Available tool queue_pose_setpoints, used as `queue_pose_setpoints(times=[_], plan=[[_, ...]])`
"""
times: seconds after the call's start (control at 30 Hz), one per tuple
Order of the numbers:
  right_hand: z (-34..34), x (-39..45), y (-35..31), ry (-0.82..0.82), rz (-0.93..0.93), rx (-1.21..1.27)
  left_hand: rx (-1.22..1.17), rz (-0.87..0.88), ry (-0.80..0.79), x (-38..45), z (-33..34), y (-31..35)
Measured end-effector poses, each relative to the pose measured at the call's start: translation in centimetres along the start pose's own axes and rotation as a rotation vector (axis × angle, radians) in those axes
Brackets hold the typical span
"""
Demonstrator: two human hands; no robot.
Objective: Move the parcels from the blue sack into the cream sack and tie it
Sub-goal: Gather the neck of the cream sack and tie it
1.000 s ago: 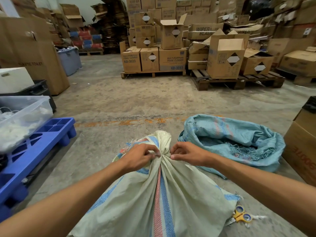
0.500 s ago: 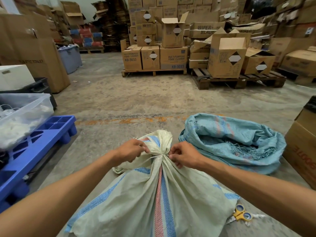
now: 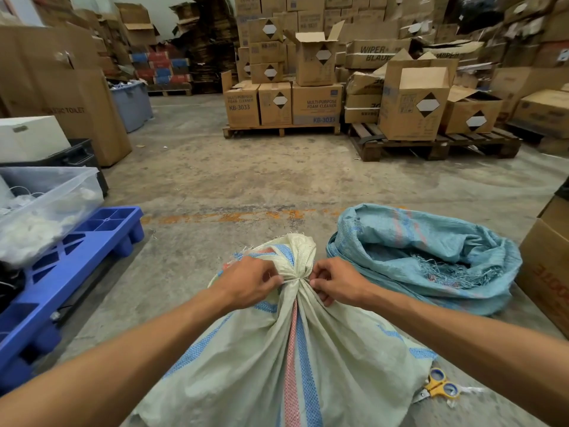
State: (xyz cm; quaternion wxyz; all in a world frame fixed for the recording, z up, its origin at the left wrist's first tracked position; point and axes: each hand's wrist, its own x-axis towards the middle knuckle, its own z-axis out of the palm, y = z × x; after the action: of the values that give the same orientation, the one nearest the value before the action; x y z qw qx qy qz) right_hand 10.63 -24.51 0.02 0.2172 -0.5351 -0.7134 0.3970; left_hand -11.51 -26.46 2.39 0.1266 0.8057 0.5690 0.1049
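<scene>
Cream woven plastic, striped red and blue, bulges on a warehouse floor as a person cinches the neck of the cream sack [image 3: 286, 359] with a thin pale tie [image 3: 296, 278]. The left hand [image 3: 251, 282] has its fingers curled, pinching 1 end of the tie at the left of the gathered neck; the right hand [image 3: 335, 283] is curled the same way, pinching the other end at the right. Above the tie, the sack's mouth stands bunched in a short tuft.

Just beside it on the right, the blue sack [image 3: 425, 257] lies slumped and open, frayed threads showing at its mouth; no parcels can be seen inside, so the transfer appears complete and only the tying remains.

To finish the knot well, both ends should likely be drawn outward evenly and level, keeping the loop seated low under the tuft so it cannot slip off over the slick weave. A second throw would probably guard against loosening, since the fabric looks springy and the load full.

Yellow-handled scissors [image 3: 438, 388] rest on the concrete by the sack's right flank, perhaps for trimming the ends. A blue plastic pallet [image 3: 61, 272] sits to the left.
</scene>
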Motion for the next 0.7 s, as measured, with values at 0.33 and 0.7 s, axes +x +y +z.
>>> queue_pose_setpoints(times=[0.33, 0.7], plan=[[-0.3, -0.4, 0.0, 0.093, -0.081, -0.143, -0.172, -0.059, 0.085, 1.1, 1.1, 1.3], [-1.8, -0.9, 0.9, 0.062, -0.227, -0.344, -0.521, -0.010, -0.279, 0.2, -2.8, 1.4]])
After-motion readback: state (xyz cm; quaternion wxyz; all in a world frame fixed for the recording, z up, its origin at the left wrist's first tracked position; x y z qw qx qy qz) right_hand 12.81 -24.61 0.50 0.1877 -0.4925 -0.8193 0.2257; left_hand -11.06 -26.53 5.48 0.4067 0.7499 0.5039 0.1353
